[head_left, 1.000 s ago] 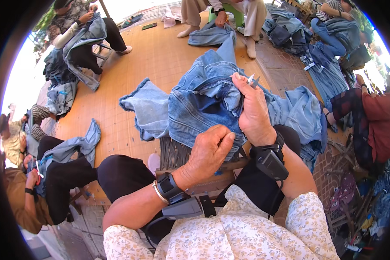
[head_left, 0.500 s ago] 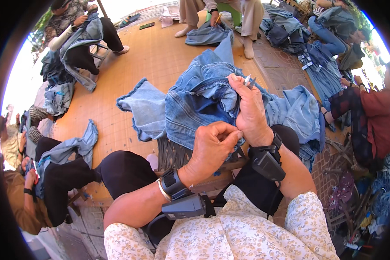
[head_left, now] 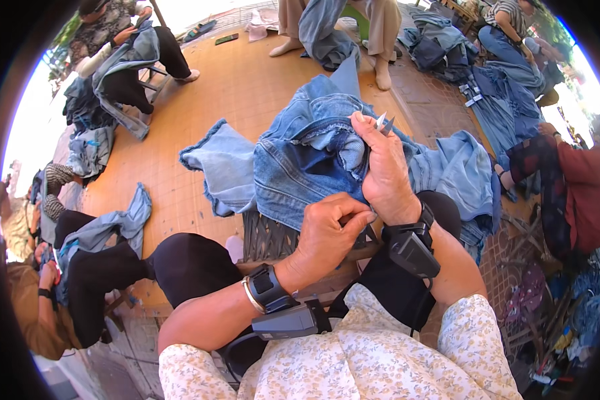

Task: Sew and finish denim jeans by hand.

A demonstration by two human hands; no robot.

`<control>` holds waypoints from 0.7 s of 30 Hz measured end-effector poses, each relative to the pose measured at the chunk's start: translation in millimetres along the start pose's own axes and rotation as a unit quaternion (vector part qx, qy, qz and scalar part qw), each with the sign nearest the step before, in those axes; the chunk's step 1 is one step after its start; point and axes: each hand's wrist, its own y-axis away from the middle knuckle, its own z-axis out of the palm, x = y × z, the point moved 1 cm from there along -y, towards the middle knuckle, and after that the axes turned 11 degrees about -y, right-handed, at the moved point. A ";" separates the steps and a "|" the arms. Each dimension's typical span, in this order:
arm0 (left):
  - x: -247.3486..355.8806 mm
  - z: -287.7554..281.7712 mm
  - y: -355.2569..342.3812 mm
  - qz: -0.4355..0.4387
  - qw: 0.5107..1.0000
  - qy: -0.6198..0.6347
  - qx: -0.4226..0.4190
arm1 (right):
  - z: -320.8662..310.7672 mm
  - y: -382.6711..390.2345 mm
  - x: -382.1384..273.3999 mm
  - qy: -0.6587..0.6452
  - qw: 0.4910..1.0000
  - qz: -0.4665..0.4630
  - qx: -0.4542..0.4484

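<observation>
A pair of thread snips (head_left: 389, 125) pokes its two pointed blades up out of my right hand (head_left: 388, 175), which is closed around it beside the bunched cloth. Over my lap and the table's edge lie blue jeans (head_left: 283, 167), gathered into folds, with a frayed pale flap on the left side. Just below the right palm, my left hand (head_left: 328, 233) is closed, thumb against the curled index finger. Whatever sits in that pinch is too small to make out. Both wrists carry black strapped devices, and a bangle circles the left one.
A wide wooden-topped platform (head_left: 173, 153) stretches ahead, with a phone (head_left: 226, 39) at its far side. Co-workers sit around it with denim pieces. More denim (head_left: 455, 163) lies beside my right arm; further piles (head_left: 440, 47) rest at the far right.
My left hand has shifted slightly down toward me, still pinched. My right hand and the jeans stay nearly put. Across the platform, a person's denim piece has been lifted up onto their lap.
</observation>
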 end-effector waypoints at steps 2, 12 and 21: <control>-1.6 2.6 -1.4 0.002 1.000 -0.010 0.006 | -0.5 -1.3 1.8 -0.006 1.000 0.003 0.000; 10.8 -1.6 9.0 -0.007 0.997 0.044 -0.056 | -5.3 -1.2 -7.6 0.018 1.000 0.010 0.010; -8.2 13.6 54.6 0.115 0.935 -0.132 -0.309 | -9.2 -5.2 -6.8 -0.013 1.000 0.022 0.000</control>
